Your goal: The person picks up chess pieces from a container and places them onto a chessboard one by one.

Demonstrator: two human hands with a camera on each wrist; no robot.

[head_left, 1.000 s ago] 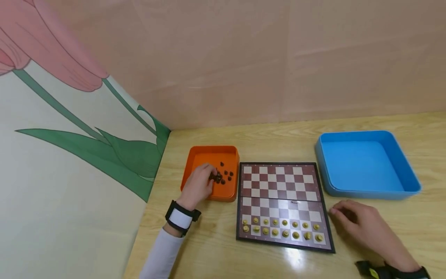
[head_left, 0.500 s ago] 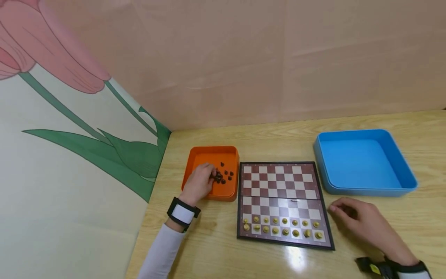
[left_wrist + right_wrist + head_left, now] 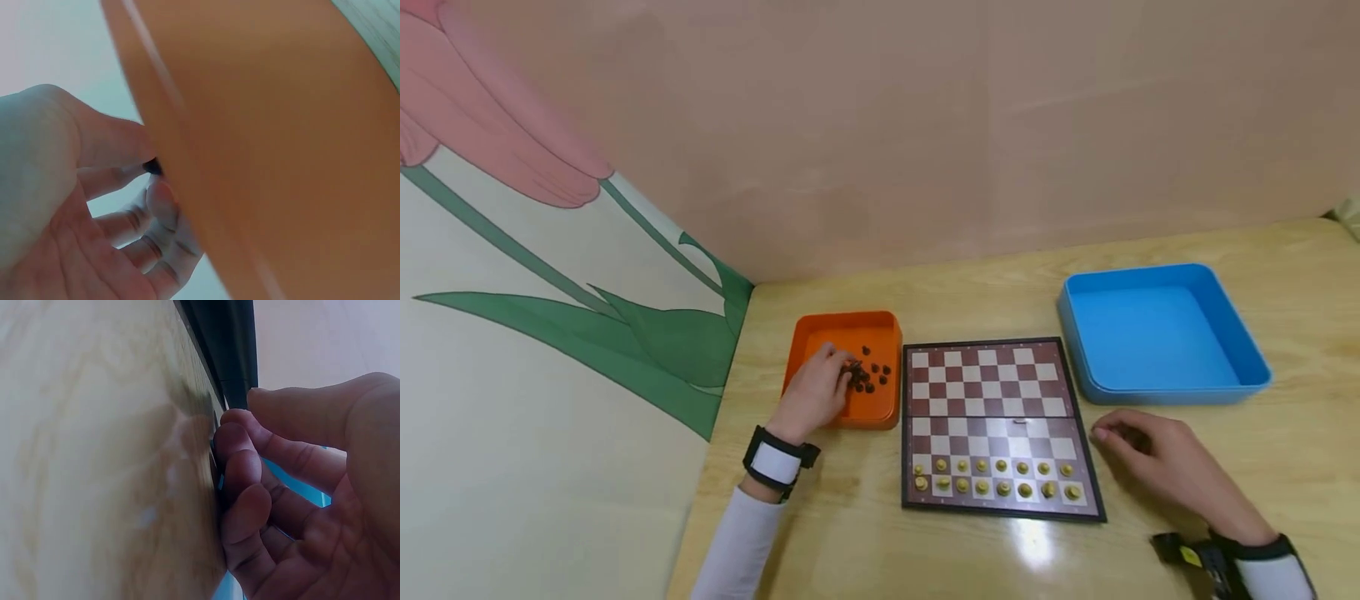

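My left hand (image 3: 811,396) reaches into the orange tray (image 3: 878,410), over a cluster of small black chess pieces (image 3: 860,377). In the left wrist view the thumb and fingertips pinch a dark chess piece (image 3: 152,166), mostly hidden by the tray's wall. Right of the tray lies the brown-and-white chessboard (image 3: 966,408). Two rows of gold chess pieces (image 3: 1025,490) stand along its near side. My right hand (image 3: 1157,450) rests on the table just beside the board's right edge, fingers loosely curled and holding nothing.
A blue tray (image 3: 1165,333) with nothing in it stands behind the right hand, close to the board's far right corner. A beige wall (image 3: 925,150) borders the table at the back, and a wall with painted flowers (image 3: 587,375) borders it on the left.
The head view has shifted slightly, so the trays and board sit further left in it. My left hand has moved a little left within the orange tray. The right hand stays beside the board.
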